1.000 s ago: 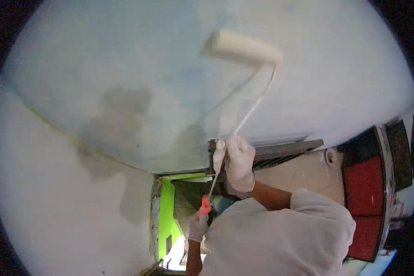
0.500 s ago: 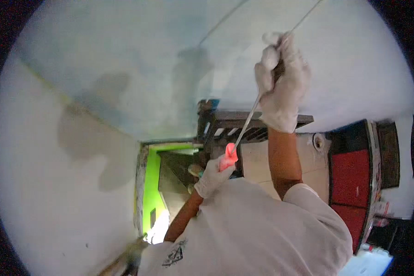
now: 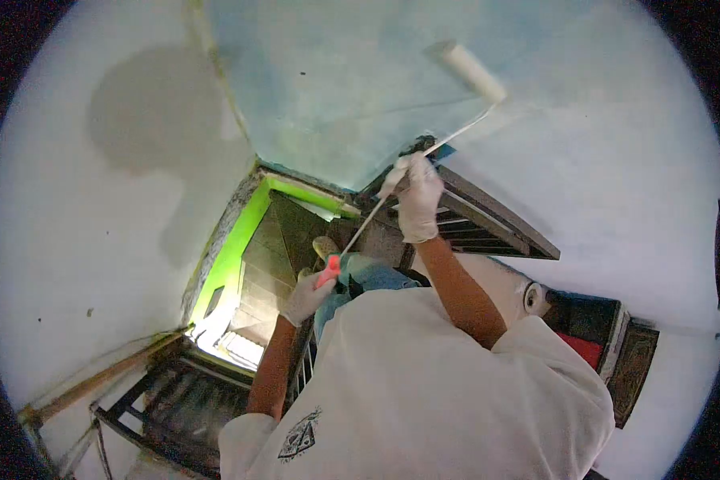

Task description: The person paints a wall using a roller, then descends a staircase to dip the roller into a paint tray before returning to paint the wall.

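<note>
A white paint roller (image 3: 476, 74) on a long thin metal rod lies against or close to the pale blue wall (image 3: 336, 80) at the top. My right hand (image 3: 418, 196), in a white glove, is closed around the middle of the rod. Lower down, my gloved left hand (image 3: 306, 298) grips the pinkish-red handle (image 3: 329, 272) at the rod's bottom end. Whether the roller touches the wall cannot be told.
A dark wooden railing (image 3: 496, 210) stands behind my right arm. The doorway has a bright green frame (image 3: 244, 228). A slatted dark structure (image 3: 188, 408) is at the lower left, and a carved wooden panel (image 3: 634, 372) at the right.
Both hands have shifted left in view, the right one also downward. The roller head has come into view at the top. The camera view has turned, showing more of the lower left.
</note>
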The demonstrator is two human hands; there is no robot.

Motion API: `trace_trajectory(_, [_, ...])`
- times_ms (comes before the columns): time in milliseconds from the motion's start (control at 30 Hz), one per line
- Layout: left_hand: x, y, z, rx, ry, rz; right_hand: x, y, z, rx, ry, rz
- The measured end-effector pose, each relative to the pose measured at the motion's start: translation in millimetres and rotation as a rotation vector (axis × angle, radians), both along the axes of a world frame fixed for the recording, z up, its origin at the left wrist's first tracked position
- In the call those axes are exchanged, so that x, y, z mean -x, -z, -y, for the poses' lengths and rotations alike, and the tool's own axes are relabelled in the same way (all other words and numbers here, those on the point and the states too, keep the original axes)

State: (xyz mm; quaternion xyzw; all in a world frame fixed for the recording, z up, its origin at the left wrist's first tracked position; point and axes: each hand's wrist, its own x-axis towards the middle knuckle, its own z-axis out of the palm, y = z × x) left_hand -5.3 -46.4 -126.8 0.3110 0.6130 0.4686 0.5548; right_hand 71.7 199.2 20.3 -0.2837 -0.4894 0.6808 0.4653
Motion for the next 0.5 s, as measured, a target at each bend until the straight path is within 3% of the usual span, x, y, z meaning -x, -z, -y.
trace_trajectory(67, [-0.2, 29.1, 30.0, 0.013, -0.023, -0.216, 3.9, 28.7, 9.5, 0.216, -0.033, 0.142])
trace_trajectory(100, [-1.2, 35.4, 40.7, 0.017, -0.044, -0.052, 7.0, 40.1, 17.0, 0.272, -0.038, 0.149])
trace_trajectory(200, [-3.9, -3.2, 63.9, 0.160, -0.128, -0.060, 13.9, 59.3, 39.3, 0.365, -0.078, 0.176])
trace_trajectory(233, [0.7, 5.9, 79.9, 0.241, -0.027, -0.174, 15.2, 62.2, 44.6, 0.403, -0.114, 0.196])
trace_trajectory(333, [-6.9, 19.4, 114.8, 0.329, -0.145, 0.007, 21.8, 84.8, 55.9, 0.569, -0.197, 0.252])
trace_trajectory(433, [-9.0, 35.9, 141.9, 0.377, -0.121, -0.060, 17.6, 119.6, 57.5, 0.646, -0.222, 0.248])
trace_trajectory(500, [-3.8, 0.9, 136.0, 0.419, -0.097, -0.037, 14.0, 131.2, 53.8, 0.728, -0.222, 0.324])
